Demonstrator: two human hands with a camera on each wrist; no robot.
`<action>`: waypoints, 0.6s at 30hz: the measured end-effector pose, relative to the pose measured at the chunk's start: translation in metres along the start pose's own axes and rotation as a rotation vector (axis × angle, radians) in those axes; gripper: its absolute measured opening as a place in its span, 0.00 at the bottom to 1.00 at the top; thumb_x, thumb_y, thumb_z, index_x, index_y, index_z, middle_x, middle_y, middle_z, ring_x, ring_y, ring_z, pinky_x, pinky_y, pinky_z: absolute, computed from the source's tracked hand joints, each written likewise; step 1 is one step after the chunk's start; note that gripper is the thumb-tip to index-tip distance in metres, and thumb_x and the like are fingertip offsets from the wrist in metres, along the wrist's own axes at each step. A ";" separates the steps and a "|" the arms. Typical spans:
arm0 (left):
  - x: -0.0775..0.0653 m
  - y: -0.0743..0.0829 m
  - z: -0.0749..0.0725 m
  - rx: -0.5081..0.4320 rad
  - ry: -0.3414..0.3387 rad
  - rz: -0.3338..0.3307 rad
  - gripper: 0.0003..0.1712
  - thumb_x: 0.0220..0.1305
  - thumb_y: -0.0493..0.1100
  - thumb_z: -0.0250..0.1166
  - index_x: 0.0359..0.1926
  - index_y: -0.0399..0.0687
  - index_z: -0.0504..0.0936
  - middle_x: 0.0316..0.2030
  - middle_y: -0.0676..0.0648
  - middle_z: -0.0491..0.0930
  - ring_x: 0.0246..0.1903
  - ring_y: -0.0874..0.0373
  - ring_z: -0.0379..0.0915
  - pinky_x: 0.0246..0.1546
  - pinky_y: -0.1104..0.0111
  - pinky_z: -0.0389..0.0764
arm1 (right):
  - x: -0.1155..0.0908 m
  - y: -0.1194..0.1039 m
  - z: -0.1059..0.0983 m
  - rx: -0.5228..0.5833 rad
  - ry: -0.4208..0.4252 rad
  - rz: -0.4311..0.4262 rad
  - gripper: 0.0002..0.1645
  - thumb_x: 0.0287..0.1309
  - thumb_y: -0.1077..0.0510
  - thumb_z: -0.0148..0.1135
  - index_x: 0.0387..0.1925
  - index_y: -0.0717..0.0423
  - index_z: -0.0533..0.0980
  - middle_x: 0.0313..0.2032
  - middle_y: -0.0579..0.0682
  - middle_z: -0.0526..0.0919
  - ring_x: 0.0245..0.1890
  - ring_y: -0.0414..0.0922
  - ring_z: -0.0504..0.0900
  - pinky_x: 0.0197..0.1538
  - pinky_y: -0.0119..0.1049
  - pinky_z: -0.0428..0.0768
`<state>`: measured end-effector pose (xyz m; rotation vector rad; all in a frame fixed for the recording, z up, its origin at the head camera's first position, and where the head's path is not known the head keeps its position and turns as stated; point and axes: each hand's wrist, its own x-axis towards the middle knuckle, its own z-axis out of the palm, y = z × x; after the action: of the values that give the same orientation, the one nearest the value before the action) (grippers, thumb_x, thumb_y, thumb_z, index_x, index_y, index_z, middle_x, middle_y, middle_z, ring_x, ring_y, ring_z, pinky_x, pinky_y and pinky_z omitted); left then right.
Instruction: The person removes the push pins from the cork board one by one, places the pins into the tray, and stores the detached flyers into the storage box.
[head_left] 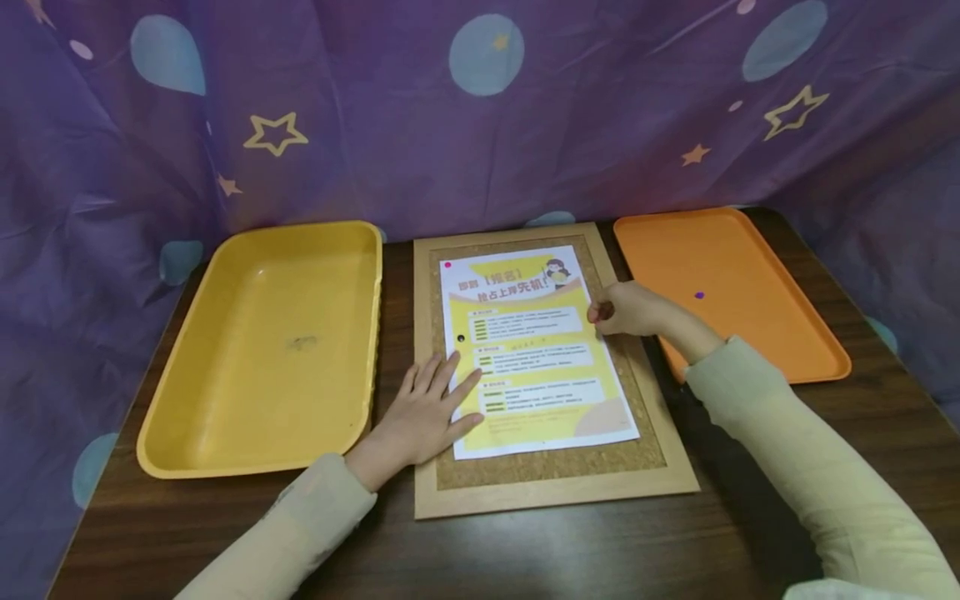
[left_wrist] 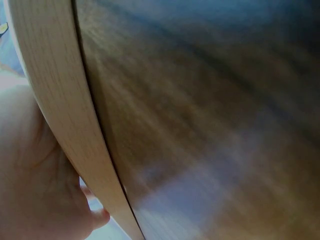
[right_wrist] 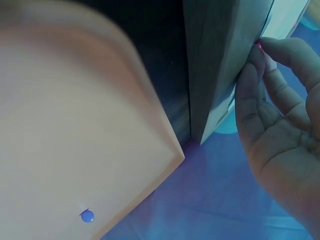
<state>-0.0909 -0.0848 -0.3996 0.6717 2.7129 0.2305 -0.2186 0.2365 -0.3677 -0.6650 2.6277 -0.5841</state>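
A printed yellow and white sheet of paper (head_left: 536, 358) lies on a wood-framed corkboard (head_left: 555, 463). My left hand (head_left: 420, 417) rests with fingers spread across the sheet's lower left edge and the frame. At the sheet's right edge, my right hand (head_left: 630, 310) pinches a small pinkish-red pushpin (right_wrist: 259, 45) between thumb and fingertips; in the head view the fingers mostly hide it. A pink pushpin (head_left: 447, 265) sits in the sheet's top left corner, and a black pushpin (head_left: 461, 338) is at its left edge, above my left fingers.
Left of the board stands a deep yellow tray (head_left: 258, 467). A shallow orange tray (head_left: 750, 283) lies to the right, under my right forearm, with one purple pushpin (head_left: 700, 295) in it. Behind the dark wooden table (head_left: 525, 558) hangs a purple curtain (head_left: 390, 108) with stars.
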 end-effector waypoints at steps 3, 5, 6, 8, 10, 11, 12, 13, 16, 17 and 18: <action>0.000 0.000 -0.001 -0.003 0.002 0.002 0.37 0.71 0.66 0.38 0.76 0.61 0.46 0.77 0.44 0.36 0.76 0.43 0.31 0.72 0.44 0.42 | 0.000 0.001 -0.002 -0.002 -0.021 -0.009 0.01 0.55 0.66 0.61 0.31 0.61 0.78 0.31 0.54 0.84 0.33 0.43 0.79 0.39 0.37 0.77; 0.000 0.001 -0.001 -0.003 0.002 0.003 0.37 0.72 0.66 0.38 0.76 0.61 0.47 0.77 0.43 0.36 0.76 0.43 0.31 0.72 0.44 0.42 | 0.000 0.001 -0.004 0.002 -0.037 -0.016 0.01 0.55 0.65 0.62 0.31 0.61 0.78 0.31 0.53 0.84 0.33 0.42 0.79 0.39 0.36 0.77; 0.001 0.001 -0.001 -0.001 0.002 0.003 0.37 0.72 0.66 0.38 0.76 0.61 0.47 0.77 0.43 0.36 0.76 0.43 0.31 0.72 0.44 0.42 | 0.001 0.002 -0.004 0.005 -0.045 -0.017 0.01 0.55 0.65 0.62 0.31 0.61 0.78 0.31 0.53 0.83 0.33 0.42 0.78 0.38 0.36 0.76; 0.001 0.001 -0.001 -0.001 -0.003 0.002 0.37 0.71 0.66 0.38 0.76 0.61 0.46 0.77 0.44 0.36 0.76 0.43 0.30 0.72 0.44 0.42 | 0.001 0.002 -0.005 0.011 -0.057 -0.024 0.01 0.55 0.65 0.62 0.31 0.61 0.78 0.31 0.53 0.83 0.33 0.42 0.78 0.38 0.36 0.76; 0.001 0.001 -0.001 -0.001 -0.007 0.001 0.37 0.71 0.67 0.38 0.76 0.62 0.46 0.77 0.44 0.35 0.76 0.44 0.30 0.73 0.44 0.41 | 0.001 0.003 -0.006 0.014 -0.064 -0.029 0.01 0.55 0.65 0.61 0.31 0.61 0.78 0.31 0.53 0.83 0.32 0.42 0.78 0.38 0.36 0.76; 0.001 0.001 -0.001 -0.004 -0.005 0.003 0.37 0.71 0.66 0.38 0.76 0.61 0.46 0.77 0.43 0.36 0.76 0.43 0.30 0.72 0.44 0.42 | 0.001 0.003 -0.006 0.013 -0.065 -0.029 0.02 0.55 0.65 0.61 0.31 0.61 0.78 0.31 0.52 0.83 0.32 0.42 0.77 0.38 0.36 0.76; 0.001 0.001 -0.002 -0.004 -0.007 0.002 0.37 0.71 0.66 0.38 0.76 0.62 0.46 0.77 0.43 0.36 0.76 0.43 0.30 0.72 0.44 0.42 | 0.002 0.004 -0.006 0.012 -0.066 -0.030 0.02 0.55 0.65 0.61 0.31 0.61 0.78 0.31 0.52 0.83 0.32 0.41 0.77 0.38 0.35 0.75; 0.001 0.001 -0.002 -0.004 -0.009 0.001 0.37 0.71 0.66 0.38 0.76 0.62 0.46 0.77 0.44 0.35 0.76 0.43 0.30 0.72 0.44 0.41 | 0.002 0.004 -0.006 0.009 -0.064 -0.032 0.02 0.55 0.65 0.61 0.31 0.60 0.78 0.31 0.52 0.83 0.32 0.41 0.77 0.38 0.35 0.75; 0.000 0.001 -0.001 -0.002 -0.009 0.000 0.37 0.72 0.66 0.38 0.76 0.61 0.46 0.77 0.44 0.36 0.76 0.43 0.30 0.72 0.44 0.41 | 0.002 0.005 -0.006 0.004 -0.059 -0.038 0.02 0.54 0.65 0.61 0.30 0.60 0.78 0.30 0.51 0.82 0.31 0.41 0.76 0.38 0.35 0.75; 0.000 0.001 -0.001 -0.001 -0.008 0.001 0.37 0.72 0.66 0.38 0.76 0.61 0.46 0.77 0.43 0.36 0.76 0.43 0.30 0.72 0.44 0.42 | 0.003 0.005 -0.006 0.005 -0.058 -0.033 0.01 0.54 0.65 0.61 0.30 0.60 0.78 0.30 0.51 0.82 0.31 0.41 0.76 0.38 0.35 0.75; 0.000 0.001 -0.001 0.003 -0.011 -0.002 0.37 0.72 0.66 0.38 0.76 0.62 0.46 0.77 0.44 0.35 0.76 0.44 0.30 0.73 0.44 0.41 | 0.003 0.006 -0.006 0.006 -0.056 -0.034 0.01 0.53 0.65 0.61 0.30 0.60 0.78 0.30 0.51 0.82 0.31 0.41 0.76 0.39 0.35 0.76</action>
<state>-0.0910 -0.0841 -0.3986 0.6687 2.7039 0.2222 -0.2253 0.2412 -0.3663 -0.7152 2.5667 -0.5749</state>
